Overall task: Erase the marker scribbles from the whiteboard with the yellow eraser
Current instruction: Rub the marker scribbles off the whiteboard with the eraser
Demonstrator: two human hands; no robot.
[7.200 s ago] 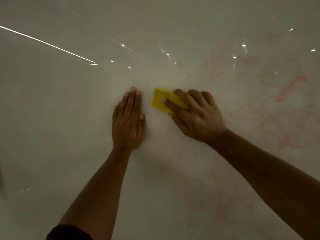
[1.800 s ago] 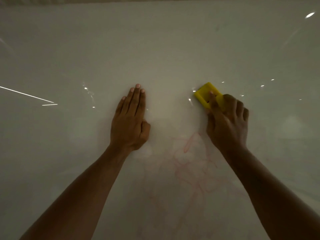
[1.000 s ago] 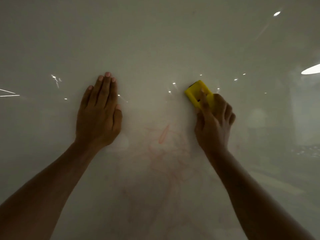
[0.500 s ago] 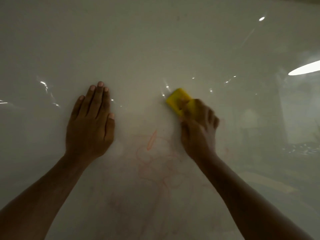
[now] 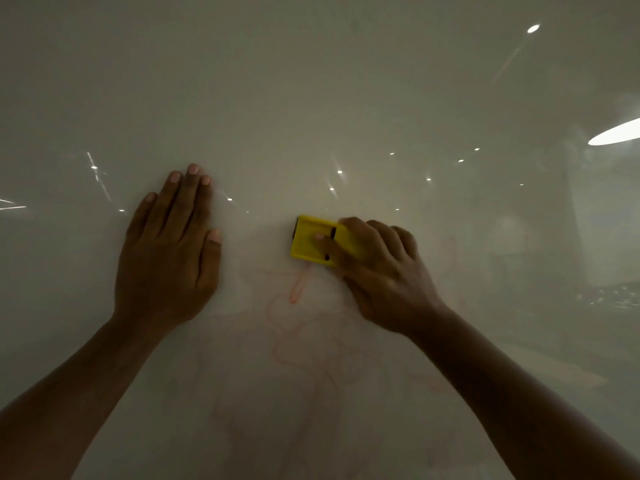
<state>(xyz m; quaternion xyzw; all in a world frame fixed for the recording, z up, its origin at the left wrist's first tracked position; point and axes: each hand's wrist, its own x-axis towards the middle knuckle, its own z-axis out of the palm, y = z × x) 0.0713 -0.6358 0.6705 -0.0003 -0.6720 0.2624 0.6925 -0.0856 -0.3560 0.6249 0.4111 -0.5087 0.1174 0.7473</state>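
Our right hand (image 5: pixel 379 275) grips the flat rectangular yellow plastic eraser (image 5: pixel 313 241), fingers curled over its back, pressing it against the glossy white whiteboard (image 5: pixel 311 98). It looks light and rigid, best held across its back so the pad stays flat. Just below the eraser, a bold reddish stroke (image 5: pixel 298 287) leads down into fainter red marker scribbles (image 5: pixel 311 344). Left of the eraser, our left hand (image 5: pixel 169 251) lies flat, fingers straight, bracing the board.

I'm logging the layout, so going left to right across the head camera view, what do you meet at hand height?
Left hand flat on the whiteboard → thick red scribble → right hand gripping the yellow eraser, which sits above that scribble.
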